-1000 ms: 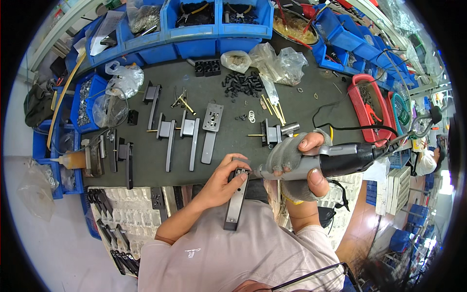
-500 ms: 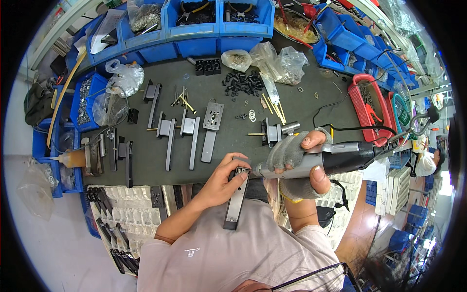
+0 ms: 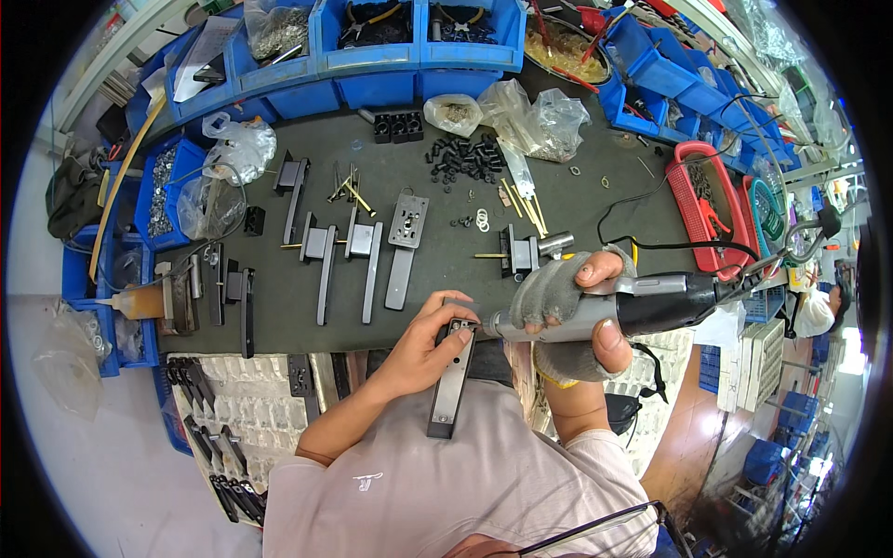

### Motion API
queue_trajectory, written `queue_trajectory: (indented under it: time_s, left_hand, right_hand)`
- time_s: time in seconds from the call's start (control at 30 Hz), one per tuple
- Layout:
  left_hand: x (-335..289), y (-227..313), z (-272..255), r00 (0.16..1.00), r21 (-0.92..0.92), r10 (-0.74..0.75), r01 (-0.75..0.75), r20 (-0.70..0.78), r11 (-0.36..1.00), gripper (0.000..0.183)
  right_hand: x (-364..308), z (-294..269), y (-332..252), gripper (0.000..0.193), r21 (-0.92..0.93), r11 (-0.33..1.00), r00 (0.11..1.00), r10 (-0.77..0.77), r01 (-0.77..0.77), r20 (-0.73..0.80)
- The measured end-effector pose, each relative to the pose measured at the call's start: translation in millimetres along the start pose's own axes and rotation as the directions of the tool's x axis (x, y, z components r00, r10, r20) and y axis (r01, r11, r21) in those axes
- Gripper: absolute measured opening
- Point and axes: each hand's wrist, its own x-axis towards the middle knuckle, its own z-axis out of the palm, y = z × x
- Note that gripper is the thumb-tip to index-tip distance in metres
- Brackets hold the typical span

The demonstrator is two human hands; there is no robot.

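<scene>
My left hand is bare and closed around the upper end of a grey lever door handle. The handle's lower end reaches to the front of my shirt. In a grey fingerless glove, my right hand grips a grey and black power screwdriver lying nearly level. Its nose points left at the held end of the handle, by my left fingertips. The bit's exact contact is hidden there. Just beyond the glove, a handle with a square plate and a brass-coloured rod lies on the mat.
Several more lever handles lie on the dark mat, left of centre. Small black parts are heaped near plastic bags. Blue bins line the back; a red basket stands right. Moulded trays flank me.
The rear of the screwdriver has shifted very slightly. Both hands and the held handle are in practically the same place.
</scene>
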Motion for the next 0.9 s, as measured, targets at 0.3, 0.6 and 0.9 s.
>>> queue_trajectory:
  time_s: [0.3,0.6,0.9]
  left_hand:
    - [0.3,-0.8,-0.4,0.999,0.056,0.044,-0.044,-0.006,0.997,0.025]
    - [-0.8,2.5,1.3,0.998,0.011,-0.06,0.06,-0.003,0.998,0.026]
    - [-0.3,-1.3,2.5,1.0,0.068,-0.013,0.015,-0.022,0.998,0.024]
  right_hand:
    - [0.9,16.1,-4.0,0.048,0.037,0.999,0.999,0.028,-0.027,-0.037]
    - [0.6,21.8,-4.8,0.048,0.025,0.999,0.997,0.043,-0.041,-0.067]
    - [-1.0,28.6,-8.5,0.047,0.021,0.997,0.994,0.081,-0.08,-0.066]
